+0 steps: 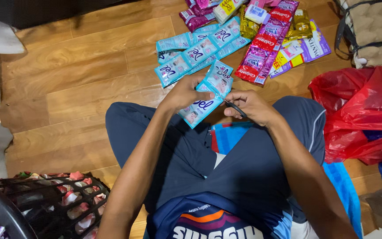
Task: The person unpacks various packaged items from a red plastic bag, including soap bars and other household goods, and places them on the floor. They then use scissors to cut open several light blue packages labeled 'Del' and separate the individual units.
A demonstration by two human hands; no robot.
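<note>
Your left hand [183, 94] is pinching a strip of light-blue sachets [206, 95], fingers curled over its upper half, the strip hanging slantwise above your lap, over the wooden floor [85, 75]. Your right hand [250, 106] is closed around a pair of dark scissors [234, 107], and the blades sit right at the strip's right edge, touching it. You're sitting cross-legged in dark blue shorts [186, 150].

Just beyond your hands, more blue sachet strips [200, 46] lie fanned on the floor. Beside them to the right lie red and pink sachet strips [268, 40], then gold and purple packets [306, 42] toward the far edge. A red plastic bag [363, 110] is bunched at your right knee, with stacked egg trays [372, 31] in the far right corner. A black mesh basket [49, 203] of wrapped goods sits at the near left.
</note>
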